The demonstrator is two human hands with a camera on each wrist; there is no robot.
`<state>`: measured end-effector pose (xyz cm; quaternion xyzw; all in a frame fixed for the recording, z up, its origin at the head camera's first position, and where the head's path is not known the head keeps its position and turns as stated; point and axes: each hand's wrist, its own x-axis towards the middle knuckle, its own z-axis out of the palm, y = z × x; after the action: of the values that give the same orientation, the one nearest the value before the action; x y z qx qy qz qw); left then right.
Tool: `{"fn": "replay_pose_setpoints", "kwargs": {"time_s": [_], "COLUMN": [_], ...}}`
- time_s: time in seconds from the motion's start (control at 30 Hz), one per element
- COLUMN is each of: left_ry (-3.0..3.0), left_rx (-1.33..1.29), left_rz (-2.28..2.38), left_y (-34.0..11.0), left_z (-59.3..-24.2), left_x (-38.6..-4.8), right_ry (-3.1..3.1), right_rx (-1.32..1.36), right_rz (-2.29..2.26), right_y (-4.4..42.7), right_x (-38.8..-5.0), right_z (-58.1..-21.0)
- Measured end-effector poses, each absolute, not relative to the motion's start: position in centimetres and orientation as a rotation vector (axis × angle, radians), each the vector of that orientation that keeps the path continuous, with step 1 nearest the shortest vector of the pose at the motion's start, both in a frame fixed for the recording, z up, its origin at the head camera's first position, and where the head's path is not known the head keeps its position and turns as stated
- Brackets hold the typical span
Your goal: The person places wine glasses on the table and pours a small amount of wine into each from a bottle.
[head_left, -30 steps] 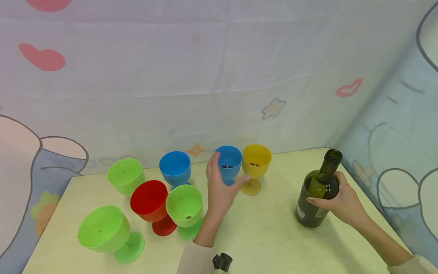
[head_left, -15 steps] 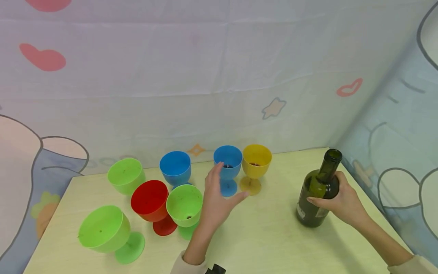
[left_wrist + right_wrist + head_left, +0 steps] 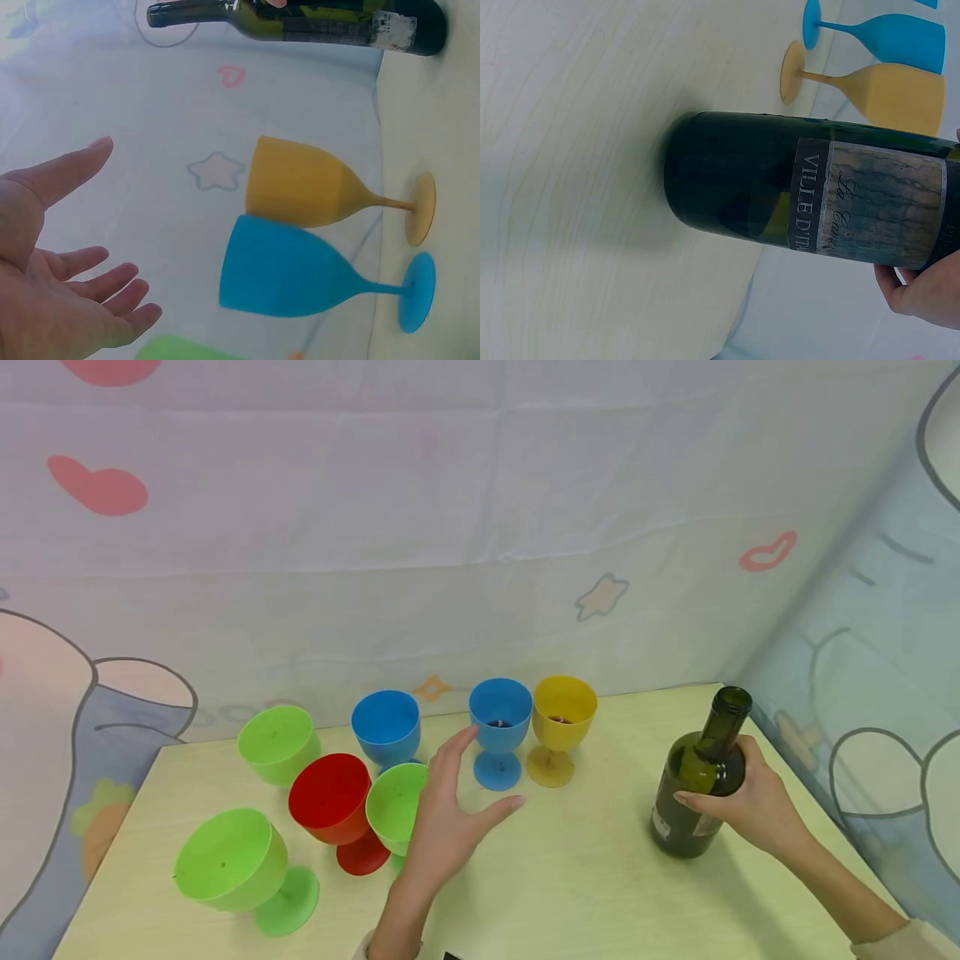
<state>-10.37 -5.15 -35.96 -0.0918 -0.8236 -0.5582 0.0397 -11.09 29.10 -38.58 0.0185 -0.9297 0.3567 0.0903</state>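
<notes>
My right hand grips a dark green wine bottle around its upper body; the bottle stands upright on the table at the right. In the right wrist view the bottle's label faces the camera. My left hand is in the air with fingers and thumb spread, holding nothing, partly covering a green goblet. Just beyond its fingertips stands a blue goblet with dark liquid inside. Beside that is a yellow goblet, also with dark liquid in it.
On the left of the table stand a second blue goblet, a red goblet, a green goblet at the back and another green goblet nearer the front. A patterned cloth hangs behind the table and along its sides.
My left hand has drawn back from the blue goblet, toward me and to the left, with its fingers still spread. The right hand and the bottle stay where they were.
</notes>
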Motion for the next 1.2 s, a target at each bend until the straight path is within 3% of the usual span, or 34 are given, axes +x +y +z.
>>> {"fn": "replay_pose_setpoints", "kwargs": {"time_s": [0.77,1.2], "left_ry": [-2.724,-2.816], "left_rx": [-0.198,-0.157], "left_rz": [-1.457,-1.392], "left_y": [-11.6,-12.6], "left_z": [-34.9,-35.7], "left_x": [-8.9,-8.9], "right_ry": [-2.753,-2.765], "right_rx": [0.063,0.085], "right_rz": [1.059,1.079], "right_y": [29.0,28.9], "right_x": [-11.1,-11.2], "right_z": [-38.5,-38.5]}}
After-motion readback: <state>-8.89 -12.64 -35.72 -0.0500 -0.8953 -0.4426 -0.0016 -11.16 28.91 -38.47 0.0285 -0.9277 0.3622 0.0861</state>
